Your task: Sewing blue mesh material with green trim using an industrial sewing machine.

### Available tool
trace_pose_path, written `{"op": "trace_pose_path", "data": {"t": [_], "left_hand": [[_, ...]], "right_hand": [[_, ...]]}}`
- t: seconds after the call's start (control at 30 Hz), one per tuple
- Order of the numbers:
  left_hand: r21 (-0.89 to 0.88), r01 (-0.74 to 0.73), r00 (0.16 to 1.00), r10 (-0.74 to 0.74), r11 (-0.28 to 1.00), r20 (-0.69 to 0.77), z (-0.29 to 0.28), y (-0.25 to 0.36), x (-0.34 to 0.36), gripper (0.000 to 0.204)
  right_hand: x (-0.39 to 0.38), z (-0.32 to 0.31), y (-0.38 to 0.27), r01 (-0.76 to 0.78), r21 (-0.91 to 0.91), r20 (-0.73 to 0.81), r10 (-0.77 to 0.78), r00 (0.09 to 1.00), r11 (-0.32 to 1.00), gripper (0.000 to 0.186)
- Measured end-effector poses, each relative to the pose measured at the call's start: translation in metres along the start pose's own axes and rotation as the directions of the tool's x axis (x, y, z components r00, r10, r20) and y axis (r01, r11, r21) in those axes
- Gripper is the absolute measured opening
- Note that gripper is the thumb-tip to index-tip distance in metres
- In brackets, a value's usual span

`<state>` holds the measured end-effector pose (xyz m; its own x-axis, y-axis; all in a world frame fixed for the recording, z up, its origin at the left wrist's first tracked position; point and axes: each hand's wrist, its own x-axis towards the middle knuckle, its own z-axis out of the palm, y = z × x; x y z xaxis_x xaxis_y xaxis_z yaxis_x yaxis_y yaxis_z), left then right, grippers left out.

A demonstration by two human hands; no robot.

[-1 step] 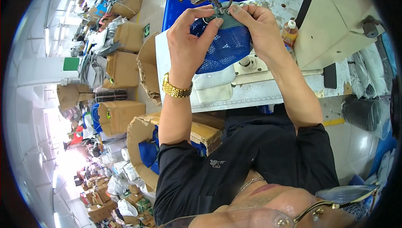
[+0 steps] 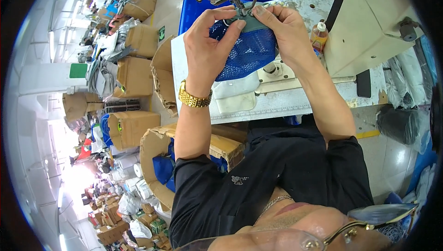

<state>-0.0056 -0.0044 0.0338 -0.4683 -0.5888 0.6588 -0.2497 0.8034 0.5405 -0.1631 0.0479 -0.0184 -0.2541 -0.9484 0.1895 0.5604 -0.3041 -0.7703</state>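
Note:
A blue mesh fabric piece (image 2: pixel 251 51) with a grey-green band (image 2: pixel 251 22) along its upper edge hangs beneath the needle and presser foot of a sewing machine (image 2: pixel 242 7). My left hand (image 2: pixel 210 41), with a gold watch at the wrist, pinches the band's left side between thumb and fingers. On the other side, my right hand (image 2: pixel 286 27) grips the band with its thumb on top, close to the presser foot. The fingertips under the cloth are hidden. Below the mesh, the machine's metal base (image 2: pixel 277 82) partly shows.
White cloth pieces (image 2: pixel 235 96) lie on the worn worktable (image 2: pixel 286 105). A small bottle (image 2: pixel 319 36) and a dark phone-like slab (image 2: pixel 363 84) are at the right. Behind the table stands a blue bin (image 2: pixel 187 13). An open carton (image 2: pixel 157 158) holding blue fabric sits at the left.

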Motion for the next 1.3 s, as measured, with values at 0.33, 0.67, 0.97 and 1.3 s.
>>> {"op": "trace_pose_path", "data": {"t": [0.33,0.67,0.97,1.3], "left_hand": [[-0.113,0.078,0.993,-0.067,0.991,0.095,-0.008,-0.006,0.009,0.023],[0.041,0.16,0.957,-0.165,0.986,0.237,-0.018,0.008,0.018,0.031],[-0.092,0.182,0.949,-0.15,0.979,0.278,-0.018,-0.012,0.019,0.033],[-0.264,0.242,0.916,-0.131,0.933,0.378,-0.022,-0.027,0.025,0.033]], "right_hand": [[-0.002,0.002,-0.001,0.021,-0.071,-0.038,-0.023,0.999,0.997,0.017],[-0.005,-0.004,0.001,0.086,-0.143,0.007,-0.085,0.996,0.986,0.016],[-0.011,-0.004,-0.002,0.067,-0.224,0.016,-0.065,0.998,0.972,0.018],[-0.047,-0.06,-0.107,0.476,-0.724,0.196,-0.513,0.835,0.498,0.026]]}}
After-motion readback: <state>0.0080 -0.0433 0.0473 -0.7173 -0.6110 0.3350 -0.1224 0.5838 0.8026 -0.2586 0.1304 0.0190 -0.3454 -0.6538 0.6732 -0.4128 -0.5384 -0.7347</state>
